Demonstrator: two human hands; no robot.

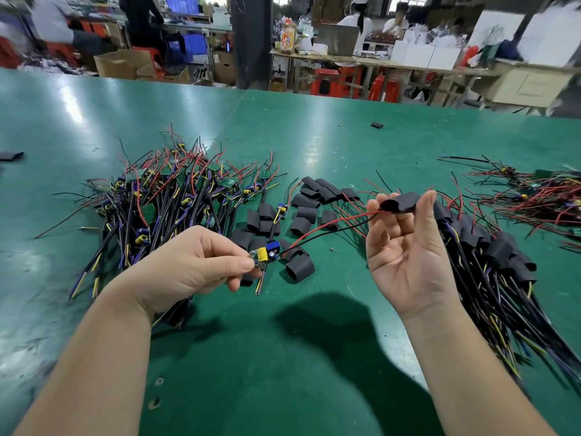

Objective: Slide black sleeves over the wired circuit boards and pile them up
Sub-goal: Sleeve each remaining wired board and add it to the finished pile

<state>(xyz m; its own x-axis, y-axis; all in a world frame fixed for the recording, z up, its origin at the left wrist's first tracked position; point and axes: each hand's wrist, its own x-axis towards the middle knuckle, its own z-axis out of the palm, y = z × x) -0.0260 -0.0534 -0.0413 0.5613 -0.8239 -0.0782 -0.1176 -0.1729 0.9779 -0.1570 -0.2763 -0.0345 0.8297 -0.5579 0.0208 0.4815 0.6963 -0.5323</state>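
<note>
The board (pixel 265 255) is pinched in the left hand (pixel 188 262); the sleeve (pixel 404 202), apparently threaded on its leads (pixel 330 224), is pinched in the right hand (pixel 408 247). Next, the sleeve is to be drawn over the board.

Circuit board (pixel 265 254) pinched at one end in my left hand (pixel 188 262): small, green, with yellow and blue components, tilted. Its red and black leads (pixel 330 226) rise toward 2 o'clock to the mouth of the black sleeve (pixel 401 202) pinched in my right hand (pixel 405 256). The sleeve is not yet over the board. Bare boards (pixel 176 196) heaped at 10 o'clock, loose sleeves (pixel 309 196) at 12, sleeved pile (pixel 490 247) at 3.
</note>
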